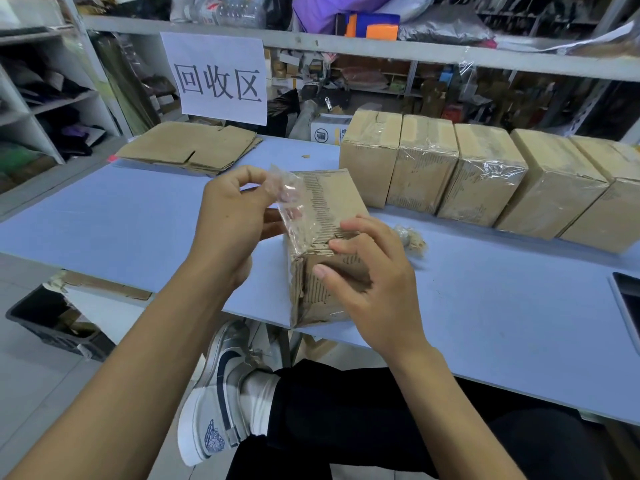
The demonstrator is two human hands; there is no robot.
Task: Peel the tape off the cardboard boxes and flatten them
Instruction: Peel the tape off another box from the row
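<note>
Left hand [230, 216] pinches clear crinkled tape strip [294, 206] (half lifted) | right hand [372, 282] grips small brown cardboard box [325, 216] | box at pale blue worktop [138, 216] edge

lighting is even and fairly bright, diffuse, apparently from overhead; no lamp is in view. shadows are soft: a faint one lies on the table [138, 216] beneath the held box [329, 244], and the lower shelves [52, 109] at left sit dim. small glare spots show on the clear tape [291, 202] and on the wrapped row of boxes [485, 181]. wide-angle distortion bends the table edge and shelf lines toward the borders. the far right box is smeared; the centre is reasonably sharp.
</note>
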